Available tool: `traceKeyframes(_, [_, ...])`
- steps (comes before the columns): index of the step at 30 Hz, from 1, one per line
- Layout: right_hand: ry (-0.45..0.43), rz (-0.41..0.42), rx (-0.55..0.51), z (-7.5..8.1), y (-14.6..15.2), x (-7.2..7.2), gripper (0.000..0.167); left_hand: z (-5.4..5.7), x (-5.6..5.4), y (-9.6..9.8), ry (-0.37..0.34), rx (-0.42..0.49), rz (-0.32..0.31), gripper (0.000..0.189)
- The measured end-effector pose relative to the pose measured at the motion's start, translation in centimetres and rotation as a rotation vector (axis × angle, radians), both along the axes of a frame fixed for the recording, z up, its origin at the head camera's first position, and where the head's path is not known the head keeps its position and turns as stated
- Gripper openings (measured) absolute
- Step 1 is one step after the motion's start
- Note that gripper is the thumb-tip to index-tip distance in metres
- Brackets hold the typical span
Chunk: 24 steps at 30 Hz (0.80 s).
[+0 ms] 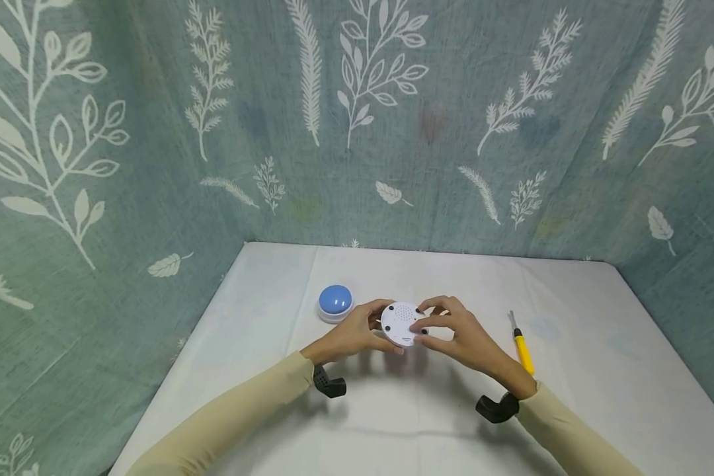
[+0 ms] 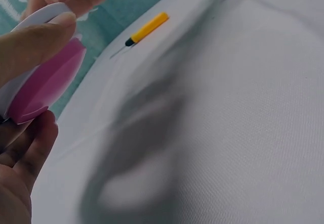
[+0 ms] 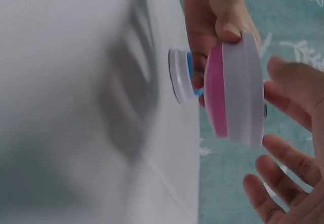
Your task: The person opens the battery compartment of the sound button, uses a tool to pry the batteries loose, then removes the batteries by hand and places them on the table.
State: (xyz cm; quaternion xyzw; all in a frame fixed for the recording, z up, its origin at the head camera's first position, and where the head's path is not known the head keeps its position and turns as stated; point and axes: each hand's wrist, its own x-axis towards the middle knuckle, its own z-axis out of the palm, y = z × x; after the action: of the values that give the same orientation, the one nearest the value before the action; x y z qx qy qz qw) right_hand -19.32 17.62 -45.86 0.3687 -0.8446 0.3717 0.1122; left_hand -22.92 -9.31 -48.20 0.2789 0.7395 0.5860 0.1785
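A round push-button buzzer [image 3: 217, 92] with a pink dome and a white base is held up above the table. Its white underside [image 1: 400, 319], with small speaker holes and black feet, faces up toward the head camera. My left hand [image 1: 357, 330] grips the buzzer by its edge, thumb on the white rim and fingers on the pink side. My right hand [image 1: 458, 337] is at the underside from the right, fingers spread and fingertips right at the white face. A second buzzer with a blue dome [image 1: 336, 299] stands on the table just left of my left hand.
A screwdriver [image 1: 521, 347] with a yellow handle lies on the white-covered table [image 1: 601, 370], to the right of my right hand. Behind the table and along its sides hangs a green leaf-patterned cloth [image 1: 452, 132].
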Motion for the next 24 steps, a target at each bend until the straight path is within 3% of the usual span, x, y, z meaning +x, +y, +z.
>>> traceKeyframes(4, [0.078,0.017,0.013,0.5,-0.4,0.0,0.018,0.1,0.0,0.1,-0.007,0.013,0.007,0.089])
traceKeyframes(11, [0.125,0.06,0.023,1.2,-1.0,0.1,0.016,0.1,0.2,0.4,0.035,0.025,-0.002,0.086])
traceKeyframes(16, [0.178,0.089,0.032,1.5,-1.4,0.1,0.015,0.2,0.4,0.6,0.046,0.003,0.032,0.088])
traceKeyframes(24, [0.203,0.091,0.081,2.0,-1.7,0.1,0.013,0.3,0.5,0.7,0.004,0.012,0.059,0.091])
